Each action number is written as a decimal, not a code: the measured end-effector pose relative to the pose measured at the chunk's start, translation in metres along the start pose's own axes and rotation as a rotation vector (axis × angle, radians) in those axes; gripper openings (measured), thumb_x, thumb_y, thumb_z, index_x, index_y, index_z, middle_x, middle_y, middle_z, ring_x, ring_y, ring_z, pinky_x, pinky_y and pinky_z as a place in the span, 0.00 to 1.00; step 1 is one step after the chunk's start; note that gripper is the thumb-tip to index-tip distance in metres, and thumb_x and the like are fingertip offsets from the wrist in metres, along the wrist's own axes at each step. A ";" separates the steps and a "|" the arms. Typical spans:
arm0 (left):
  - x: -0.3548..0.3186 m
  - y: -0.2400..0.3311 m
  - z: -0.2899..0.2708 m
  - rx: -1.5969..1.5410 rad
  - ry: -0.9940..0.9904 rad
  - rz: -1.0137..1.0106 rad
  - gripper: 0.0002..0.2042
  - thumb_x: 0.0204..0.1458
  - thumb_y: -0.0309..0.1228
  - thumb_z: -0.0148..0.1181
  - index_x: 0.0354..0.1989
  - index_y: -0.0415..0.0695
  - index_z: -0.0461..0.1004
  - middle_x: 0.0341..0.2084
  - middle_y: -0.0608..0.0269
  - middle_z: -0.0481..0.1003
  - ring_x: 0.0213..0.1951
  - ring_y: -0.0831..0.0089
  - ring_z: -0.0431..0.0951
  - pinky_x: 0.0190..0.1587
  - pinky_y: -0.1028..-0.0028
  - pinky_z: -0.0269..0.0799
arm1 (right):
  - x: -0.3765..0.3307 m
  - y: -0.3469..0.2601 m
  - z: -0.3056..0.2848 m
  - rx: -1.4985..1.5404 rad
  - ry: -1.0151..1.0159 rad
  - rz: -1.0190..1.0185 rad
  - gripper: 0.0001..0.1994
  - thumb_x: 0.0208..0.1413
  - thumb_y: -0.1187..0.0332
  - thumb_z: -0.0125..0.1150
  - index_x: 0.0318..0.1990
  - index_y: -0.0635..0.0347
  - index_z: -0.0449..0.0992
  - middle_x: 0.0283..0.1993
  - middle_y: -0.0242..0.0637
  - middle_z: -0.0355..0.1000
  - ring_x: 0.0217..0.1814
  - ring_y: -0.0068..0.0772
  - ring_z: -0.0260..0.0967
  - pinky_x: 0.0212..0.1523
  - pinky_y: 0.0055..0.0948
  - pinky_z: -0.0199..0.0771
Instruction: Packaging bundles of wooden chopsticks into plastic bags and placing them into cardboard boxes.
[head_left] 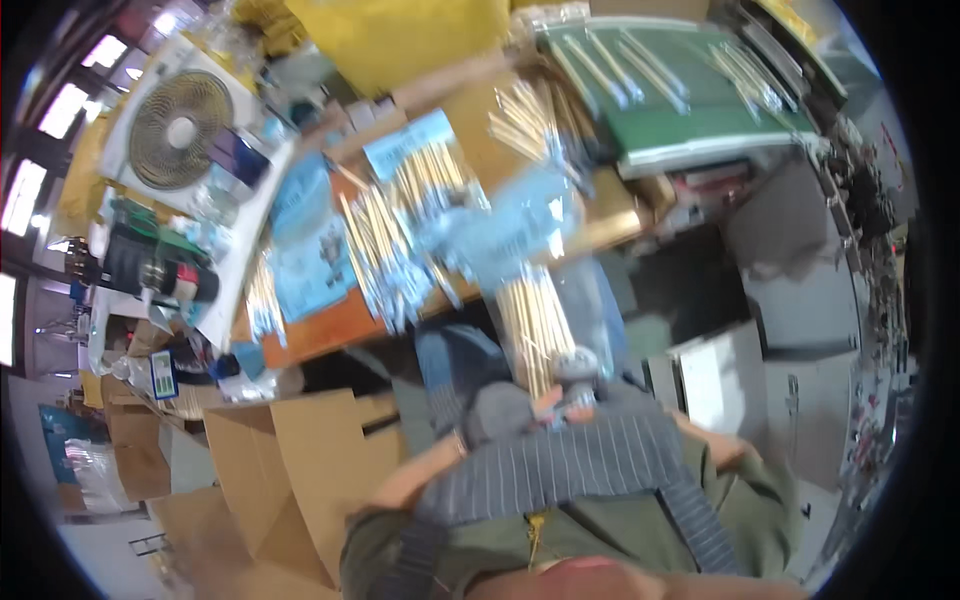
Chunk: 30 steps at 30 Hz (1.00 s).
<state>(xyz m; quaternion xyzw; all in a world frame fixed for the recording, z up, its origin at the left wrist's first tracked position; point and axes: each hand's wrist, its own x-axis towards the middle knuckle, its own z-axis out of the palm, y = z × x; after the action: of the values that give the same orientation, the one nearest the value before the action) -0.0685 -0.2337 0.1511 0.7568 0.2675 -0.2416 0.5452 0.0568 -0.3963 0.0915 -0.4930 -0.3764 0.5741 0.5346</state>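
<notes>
Held bundle point(538, 325), one: pale slender sticks in clear film, standing directly beyond the fingertips, its lower end between our hands. Sticks overlap too closely for us to count. We judge it light and stiff lengthwise, the film slippery, single sticks liable to snap if bent; best held round the lower end, all sticks together.

Hands, two, grey-covered. Left hand point(500, 412): fingers appear closed on the lower end. Right hand point(577, 365): at the bundle's right edge; blurred, so we cannot tell whether it grips.

Blue plastic bag point(520, 228), one: just beyond the held bundle.

Table bundles point(375, 240): we count at least four, beyond the fingers, mostly leftward, on one orange tabletop point(320, 340).

Green board point(690, 130), one: far beyond the fingers, to the right, bearing at least three stick groups point(745, 75).

Open carton point(320, 460), one: left of the fingers.

Fan point(180, 130), one: far left, beyond.
</notes>
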 end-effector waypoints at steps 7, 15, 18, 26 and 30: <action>0.015 0.067 -0.042 -0.010 0.680 1.060 0.11 0.57 0.31 0.49 0.34 0.38 0.75 0.19 0.48 0.71 0.23 0.54 0.74 0.27 0.66 0.68 | 0.045 -0.116 -0.034 -1.375 0.883 -0.522 0.15 0.41 0.66 0.69 0.33 0.57 0.68 0.25 0.40 0.66 0.26 0.41 0.67 0.26 0.34 0.65; -0.076 0.094 -0.141 0.533 0.998 0.683 0.15 0.50 0.40 0.52 0.27 0.40 0.78 0.25 0.46 0.75 0.31 0.53 0.77 0.39 0.59 0.71 | 0.135 -0.238 0.016 -1.457 0.225 -0.610 0.18 0.45 0.64 0.62 0.44 0.60 0.72 0.36 0.49 0.72 0.42 0.52 0.70 0.40 0.39 0.70; -0.145 0.060 -0.192 0.673 1.111 0.746 0.11 0.47 0.35 0.55 0.23 0.39 0.77 0.21 0.49 0.75 0.25 0.56 0.74 0.32 0.63 0.69 | 0.187 -0.270 0.054 -1.627 0.127 -0.872 0.16 0.50 0.64 0.56 0.44 0.65 0.72 0.31 0.49 0.72 0.36 0.47 0.72 0.38 0.36 0.69; -0.265 -0.060 -0.222 0.914 1.359 0.291 0.13 0.48 0.39 0.58 0.26 0.40 0.76 0.16 0.57 0.72 0.20 0.69 0.72 0.27 0.71 0.67 | 0.270 -0.329 0.245 -1.970 -0.559 -0.536 0.12 0.47 0.68 0.50 0.25 0.67 0.77 0.24 0.49 0.73 0.26 0.41 0.71 0.31 0.37 0.71; -0.345 -0.089 -0.180 0.466 1.118 -0.244 0.11 0.45 0.33 0.56 0.28 0.37 0.77 0.18 0.50 0.72 0.24 0.59 0.75 0.33 0.67 0.70 | 0.285 -0.305 0.299 -1.790 -0.676 -1.234 0.15 0.46 0.64 0.48 0.27 0.68 0.78 0.29 0.53 0.74 0.32 0.47 0.72 0.36 0.38 0.72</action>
<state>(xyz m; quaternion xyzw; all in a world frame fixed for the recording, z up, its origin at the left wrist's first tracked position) -0.3702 -0.0875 0.3674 0.8321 0.5376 0.0789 0.1110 -0.1423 -0.0429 0.4068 -0.2482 -0.9542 -0.1583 0.0530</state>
